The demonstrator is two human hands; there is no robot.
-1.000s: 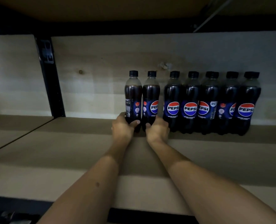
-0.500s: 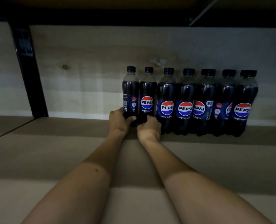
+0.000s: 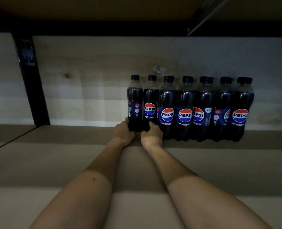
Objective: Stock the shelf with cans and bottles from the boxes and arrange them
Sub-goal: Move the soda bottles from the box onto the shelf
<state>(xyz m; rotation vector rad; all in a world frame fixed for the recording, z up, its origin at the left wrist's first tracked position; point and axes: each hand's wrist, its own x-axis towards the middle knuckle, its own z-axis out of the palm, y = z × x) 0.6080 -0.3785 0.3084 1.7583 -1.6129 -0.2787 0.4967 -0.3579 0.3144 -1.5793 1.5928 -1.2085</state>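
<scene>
Both bottles have slid back against the wall at one o'clock; left hand (image 3: 124,131) grips the end bottle (image 3: 134,103), right hand (image 3: 151,133) its neighbour (image 3: 150,103); row (image 3: 203,109) nearly squared.

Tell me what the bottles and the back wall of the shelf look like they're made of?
The bottles look like clear glossy plastic: light streaks shine on them and their necks are see-through above the dark drink. The back wall looks like pale unfinished wood, with a knot and visible grain.

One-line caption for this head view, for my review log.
Left hand and right hand each grip a Pepsi bottle at the left end of the row against the shelf's back wall.
</scene>
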